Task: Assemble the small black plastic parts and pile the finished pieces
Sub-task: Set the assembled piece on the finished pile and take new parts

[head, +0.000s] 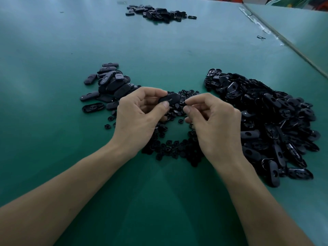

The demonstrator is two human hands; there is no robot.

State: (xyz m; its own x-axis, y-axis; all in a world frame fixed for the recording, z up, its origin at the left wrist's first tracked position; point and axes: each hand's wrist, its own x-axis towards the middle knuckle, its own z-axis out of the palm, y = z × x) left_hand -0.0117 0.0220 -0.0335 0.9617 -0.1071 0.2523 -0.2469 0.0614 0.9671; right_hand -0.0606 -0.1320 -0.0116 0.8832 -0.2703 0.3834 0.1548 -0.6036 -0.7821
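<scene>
I see L hand (140,112) pinching oval piece (169,99) | R hand (213,125) pinching small round part (183,103) just beside it | both over round-part heap (174,148) | big oval pile (266,121) on R, smaller oval pile (108,84) on L | green table (53,121)

Green table (53,68), light glare, taped seam (255,20)

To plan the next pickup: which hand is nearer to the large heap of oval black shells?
Right. The right hand is close beside the large heap; the left hand is farther off, past the small round parts, holding an oval piece.
</scene>
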